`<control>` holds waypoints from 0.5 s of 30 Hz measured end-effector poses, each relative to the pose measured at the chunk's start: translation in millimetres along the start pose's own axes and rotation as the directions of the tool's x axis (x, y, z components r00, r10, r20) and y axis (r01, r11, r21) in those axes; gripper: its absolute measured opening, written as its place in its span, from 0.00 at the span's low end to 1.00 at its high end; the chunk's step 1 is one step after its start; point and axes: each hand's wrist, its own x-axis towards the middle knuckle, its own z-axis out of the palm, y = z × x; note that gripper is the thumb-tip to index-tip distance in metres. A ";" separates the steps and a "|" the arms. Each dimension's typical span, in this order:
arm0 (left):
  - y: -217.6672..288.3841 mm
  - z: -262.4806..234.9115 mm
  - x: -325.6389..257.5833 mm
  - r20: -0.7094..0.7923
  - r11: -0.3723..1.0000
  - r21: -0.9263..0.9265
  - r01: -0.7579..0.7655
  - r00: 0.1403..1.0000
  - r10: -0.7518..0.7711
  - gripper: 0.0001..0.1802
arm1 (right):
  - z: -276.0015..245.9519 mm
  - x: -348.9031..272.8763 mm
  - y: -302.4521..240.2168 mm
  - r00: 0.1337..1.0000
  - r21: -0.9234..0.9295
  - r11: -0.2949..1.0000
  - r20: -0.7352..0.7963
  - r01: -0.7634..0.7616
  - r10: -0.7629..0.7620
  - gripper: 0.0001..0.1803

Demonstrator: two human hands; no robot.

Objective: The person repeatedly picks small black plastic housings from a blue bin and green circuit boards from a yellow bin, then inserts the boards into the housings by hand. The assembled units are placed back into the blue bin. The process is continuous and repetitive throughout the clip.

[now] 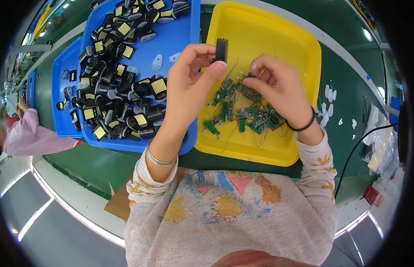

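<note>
My left hand (193, 78) pinches a small black plastic housing (221, 50), held upright above the left part of the yellow tray (305, 49). Over the middle of that tray, my right hand (278, 84) has its thumb and fingertips pressed together at a small green circuit board (250, 92) with thin wires. Below both hands, several more green circuit boards (258, 120) lie in a loose pile, tangled with fine dark wires. The two hands are apart from each other.
Left of the yellow tray, a blue tray (193, 40) holds many black housings with yellow pads (122, 89) and grey oval pieces. White oval pieces (330, 95) lie on the green table to the right, near a clear plastic bag (380, 138) and black cable (353, 149). A person in pink (38, 133) sits far left.
</note>
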 end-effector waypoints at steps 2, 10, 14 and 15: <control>2.3 0.1 -1.4 0.013 1.000 0.000 0.022 1.000 -0.022 0.12 | -0.6 -2.2 0.5 1.000 0.467 0.884 -0.028 0.021 -0.009 0.08; -5.2 8.4 -7.4 0.009 0.993 -0.115 -0.026 1.000 0.027 0.11 | 23.0 0.2 -10.9 0.978 0.973 0.201 0.143 -0.111 -0.150 0.11; 1.5 12.9 -9.8 0.092 0.980 -0.187 0.076 0.994 -0.059 0.13 | 25.2 1.5 -5.4 0.990 0.978 0.199 0.092 -0.069 -0.109 0.13; 2.3 13.7 -9.8 0.116 0.970 -0.217 0.107 0.990 -0.083 0.13 | 24.2 0.9 -5.7 0.992 0.973 0.223 0.078 -0.055 -0.096 0.13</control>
